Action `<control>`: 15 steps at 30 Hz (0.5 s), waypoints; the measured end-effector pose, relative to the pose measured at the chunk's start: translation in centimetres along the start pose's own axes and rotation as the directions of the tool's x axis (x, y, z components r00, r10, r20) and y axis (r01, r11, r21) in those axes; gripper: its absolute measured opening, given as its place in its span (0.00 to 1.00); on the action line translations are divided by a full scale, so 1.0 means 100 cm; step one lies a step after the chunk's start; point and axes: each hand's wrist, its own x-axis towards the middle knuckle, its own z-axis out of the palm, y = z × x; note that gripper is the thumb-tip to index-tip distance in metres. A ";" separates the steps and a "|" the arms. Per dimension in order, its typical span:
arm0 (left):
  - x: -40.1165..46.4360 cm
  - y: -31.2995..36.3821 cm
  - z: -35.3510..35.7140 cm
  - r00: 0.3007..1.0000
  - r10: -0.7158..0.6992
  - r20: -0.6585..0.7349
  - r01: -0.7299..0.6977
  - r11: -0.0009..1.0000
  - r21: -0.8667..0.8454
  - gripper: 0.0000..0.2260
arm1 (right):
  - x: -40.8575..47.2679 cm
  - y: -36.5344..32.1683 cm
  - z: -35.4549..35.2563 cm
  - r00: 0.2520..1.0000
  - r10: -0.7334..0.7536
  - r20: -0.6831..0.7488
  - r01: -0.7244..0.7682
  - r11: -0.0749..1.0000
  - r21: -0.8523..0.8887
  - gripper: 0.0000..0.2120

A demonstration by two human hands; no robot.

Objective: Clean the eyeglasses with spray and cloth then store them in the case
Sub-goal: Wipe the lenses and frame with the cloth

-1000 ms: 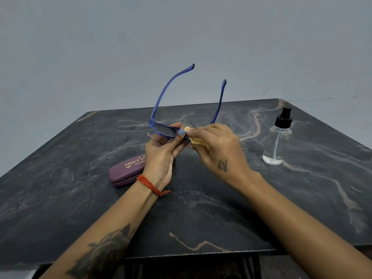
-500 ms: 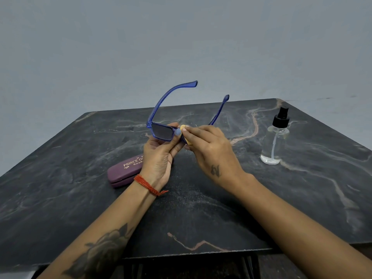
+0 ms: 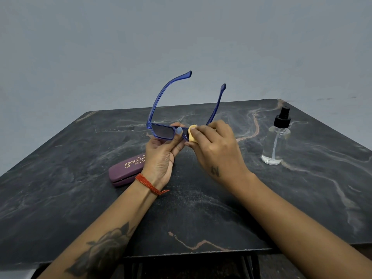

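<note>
Above the table (image 3: 80, 178), hands grip eyeglasses (image 3: 163, 132), cloth (image 3: 192, 135).

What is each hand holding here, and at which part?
The left hand holds the blue eyeglasses by the front frame near the bridge. The right hand pinches a yellow cloth against the other lens.

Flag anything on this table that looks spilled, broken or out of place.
Nothing stands out. The spray bottle stands upright with its cap on, the case lies shut, and the glasses look intact, held above the dry table.

blue glasses (image 3: 161, 132), yellow cloth (image 3: 192, 135), maroon case (image 3: 125, 170)
</note>
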 end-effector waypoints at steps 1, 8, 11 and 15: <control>0.000 0.000 0.000 1.000 -0.001 -0.001 0.001 1.000 0.006 0.09 | -0.001 -0.001 0.002 1.000 0.010 0.016 -0.011 1.000 0.022 0.16; -0.001 -0.001 0.000 1.000 0.001 0.007 -0.001 1.000 0.001 0.11 | -0.002 -0.005 0.004 0.998 0.061 0.035 -0.069 0.958 0.279 0.15; -0.001 0.000 0.001 1.000 -0.002 -0.017 0.001 1.000 -0.006 0.09 | 0.001 -0.004 0.000 0.997 0.074 -0.024 -0.062 0.942 0.331 0.11; -0.001 0.000 0.003 0.998 -0.011 -0.055 0.011 1.000 0.000 0.06 | 0.002 -0.002 -0.006 0.995 0.047 -0.083 -0.025 0.969 0.246 0.07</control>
